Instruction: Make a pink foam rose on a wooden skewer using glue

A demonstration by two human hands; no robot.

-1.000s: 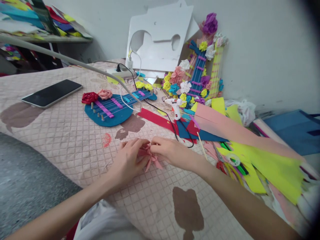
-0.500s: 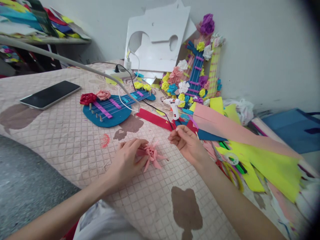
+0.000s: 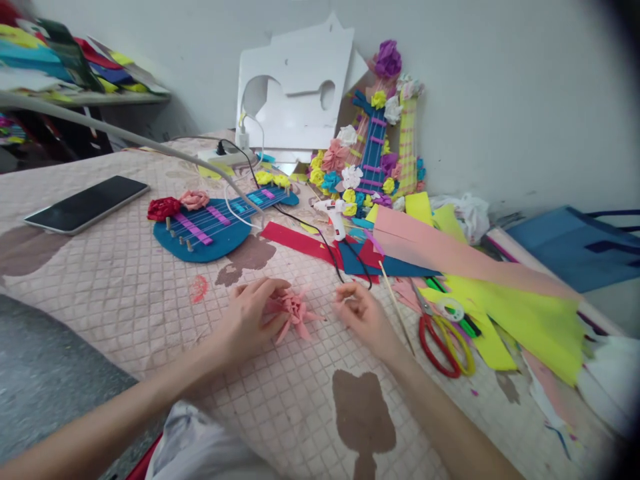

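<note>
My left hand (image 3: 255, 313) rests low over the quilted cloth, its thumb and fingers closed around the side of a pink paper flower (image 3: 296, 312). The flower's pointed petals spread toward the right, and its folded centre faces up. Just right of it, apart from the petals, is my right hand (image 3: 363, 317) with its fingers curled together. Whatever is between those fingertips, if anything, cannot be made out. Behind the hands lies a blue toy guitar (image 3: 220, 227) with purple strips and paper flowers. A white glue gun (image 3: 336, 217) stands beyond my right hand.
Red-and-yellow scissors (image 3: 445, 343) and a thin wooden stick (image 3: 397, 307) lie right of my right forearm. Pink sheet material (image 3: 450, 250) and yellow sheets (image 3: 525, 320) spread behind them. A black cord (image 3: 305, 223) crosses the cloth. A phone (image 3: 90, 203) lies at left.
My right hand has come down lower and its forearm has swung, uncovering the scissors and the stick. My left hand keeps hold of the paper flower. The whole view has shifted slightly.
</note>
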